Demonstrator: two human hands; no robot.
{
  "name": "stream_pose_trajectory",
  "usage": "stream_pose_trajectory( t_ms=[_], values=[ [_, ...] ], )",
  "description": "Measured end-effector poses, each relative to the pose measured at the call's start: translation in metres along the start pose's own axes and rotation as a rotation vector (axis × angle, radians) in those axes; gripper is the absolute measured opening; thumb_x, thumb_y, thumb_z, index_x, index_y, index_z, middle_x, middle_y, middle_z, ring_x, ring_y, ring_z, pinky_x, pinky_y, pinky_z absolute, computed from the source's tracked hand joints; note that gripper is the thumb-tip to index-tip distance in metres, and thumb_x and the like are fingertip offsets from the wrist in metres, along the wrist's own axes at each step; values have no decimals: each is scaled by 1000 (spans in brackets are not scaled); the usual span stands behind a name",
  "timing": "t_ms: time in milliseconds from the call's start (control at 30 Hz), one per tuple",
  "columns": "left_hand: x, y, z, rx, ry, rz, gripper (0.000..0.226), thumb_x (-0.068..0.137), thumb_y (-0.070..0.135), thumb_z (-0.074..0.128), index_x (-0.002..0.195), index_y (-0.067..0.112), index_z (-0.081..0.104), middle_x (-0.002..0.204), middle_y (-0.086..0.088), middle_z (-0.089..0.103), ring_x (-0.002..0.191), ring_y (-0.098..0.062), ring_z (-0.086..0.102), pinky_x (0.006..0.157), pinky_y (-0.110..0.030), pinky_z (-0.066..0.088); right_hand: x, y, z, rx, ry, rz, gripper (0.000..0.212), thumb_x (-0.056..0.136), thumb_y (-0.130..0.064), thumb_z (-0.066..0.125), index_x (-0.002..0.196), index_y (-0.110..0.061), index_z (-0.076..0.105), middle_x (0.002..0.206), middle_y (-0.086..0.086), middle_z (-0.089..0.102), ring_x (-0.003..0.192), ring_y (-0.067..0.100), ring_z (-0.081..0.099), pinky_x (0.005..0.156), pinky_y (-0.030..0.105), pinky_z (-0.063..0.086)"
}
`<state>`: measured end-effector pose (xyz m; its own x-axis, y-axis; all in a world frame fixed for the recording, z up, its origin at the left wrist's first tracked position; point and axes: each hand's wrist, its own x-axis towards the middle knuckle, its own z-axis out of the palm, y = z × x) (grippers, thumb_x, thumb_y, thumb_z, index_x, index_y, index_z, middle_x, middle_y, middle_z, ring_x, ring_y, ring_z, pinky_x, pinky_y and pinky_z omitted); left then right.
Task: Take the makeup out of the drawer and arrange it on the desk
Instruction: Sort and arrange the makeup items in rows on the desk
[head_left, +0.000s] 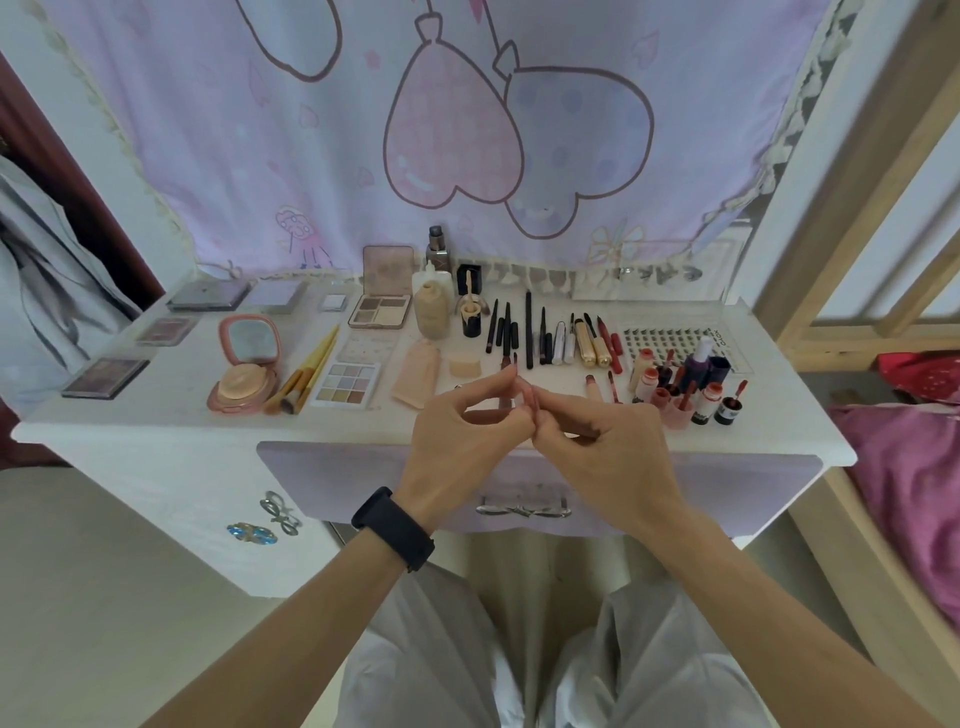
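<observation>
My left hand (467, 431), with a black band at the wrist, and my right hand (597, 447) meet fingertip to fingertip just above the desk's front edge. Between them they pinch a small thin pinkish makeup stick (506, 402), which their fingers mostly hide. The white desk (156, 415) carries rows of makeup: palettes (345, 384), a pink mirror compact (247, 374), brushes (306, 371), foundation bottles (431, 306), several pencils and mascaras (530, 332), and lip tints (680, 389). Below my hands is the lilac drawer (337, 478), closed, with its silver bow handle (524, 506).
A lilac cartoon curtain (467, 130) hangs behind the desk. A tray of false lashes (670, 340) lies at the right rear. A wooden bed frame (857, 208) and pink bedding (914, 467) stand to the right. Grey clothing (41, 260) hangs on the left.
</observation>
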<state>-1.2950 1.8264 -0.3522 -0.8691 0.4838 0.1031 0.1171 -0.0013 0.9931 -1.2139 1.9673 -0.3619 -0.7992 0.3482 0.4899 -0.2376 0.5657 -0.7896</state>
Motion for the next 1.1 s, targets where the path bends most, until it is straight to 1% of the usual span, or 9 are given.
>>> stream_pose_trajectory(
  t_ms=[100, 200, 333, 433, 567, 733, 867, 967, 1100],
  values=[
    [3, 0, -3, -106, -12, -51, 38, 83, 19, 76, 120, 23, 71, 112, 5, 74, 104, -9, 70, 84, -20, 55, 2, -3, 3, 22, -24, 30, 28, 96, -18, 68, 122, -25, 73, 102, -18, 77, 86, -5, 72, 76, 19, 60],
    [5, 2, -6, -352, -36, -156, 37, 79, 18, 70, 117, 20, 71, 111, -13, 74, 106, -26, 71, 84, -27, 57, 6, -3, 5, -55, -77, -16, 31, 97, -31, 67, 128, -32, 70, 109, -21, 75, 99, 0, 71, 85, 30, 60],
    [5, 2, -13, -453, -49, -168, 39, 82, 16, 67, 121, 14, 68, 112, -20, 72, 106, -33, 69, 86, -30, 57, 10, -8, 8, -19, -83, -45, 27, 97, -35, 65, 122, -46, 69, 108, -32, 71, 98, -3, 70, 81, 24, 60],
    [3, 1, -18, -477, -50, -173, 44, 80, 17, 70, 123, 11, 66, 111, -18, 72, 105, -33, 70, 85, -29, 57, 14, -7, 10, 51, -39, 41, 18, 96, -31, 68, 110, -38, 77, 95, -29, 74, 92, -8, 69, 78, 18, 58],
    [2, 4, -26, -412, -29, -124, 43, 79, 16, 74, 121, 14, 68, 112, -15, 73, 107, -30, 70, 86, -29, 57, 13, -10, 19, 158, -89, 91, 24, 87, -48, 73, 110, -40, 76, 103, -25, 74, 103, 0, 69, 85, 23, 58],
    [4, 11, -35, -217, 43, -40, 38, 79, 14, 72, 115, 23, 72, 109, -6, 75, 106, -21, 70, 89, -34, 58, 19, -12, 28, 263, -134, 135, 22, 90, -34, 76, 113, -35, 76, 103, -17, 76, 101, 1, 71, 90, 23, 57],
    [4, 14, -39, -229, 74, -32, 43, 77, 16, 70, 121, 20, 70, 108, -8, 75, 106, -25, 70, 92, -39, 56, 25, -20, 30, 321, -78, 79, 23, 92, -45, 67, 112, -39, 76, 89, -19, 76, 84, -1, 71, 75, 11, 53],
    [4, 15, -41, -329, 55, -50, 41, 80, 16, 70, 121, 18, 70, 110, -11, 74, 106, -27, 70, 89, -33, 57, 29, -17, 32, 280, -35, 124, 26, 93, -55, 61, 112, -45, 74, 91, -14, 77, 82, 10, 73, 73, 25, 60],
    [5, 13, -45, -486, -11, -130, 34, 93, 13, 61, 126, 14, 66, 117, -14, 72, 109, -30, 69, 89, -32, 57, 31, -5, 34, 272, -18, 192, 29, 101, -44, 56, 120, -30, 73, 95, -7, 78, 82, 21, 75, 79, 44, 63]
  ],
)
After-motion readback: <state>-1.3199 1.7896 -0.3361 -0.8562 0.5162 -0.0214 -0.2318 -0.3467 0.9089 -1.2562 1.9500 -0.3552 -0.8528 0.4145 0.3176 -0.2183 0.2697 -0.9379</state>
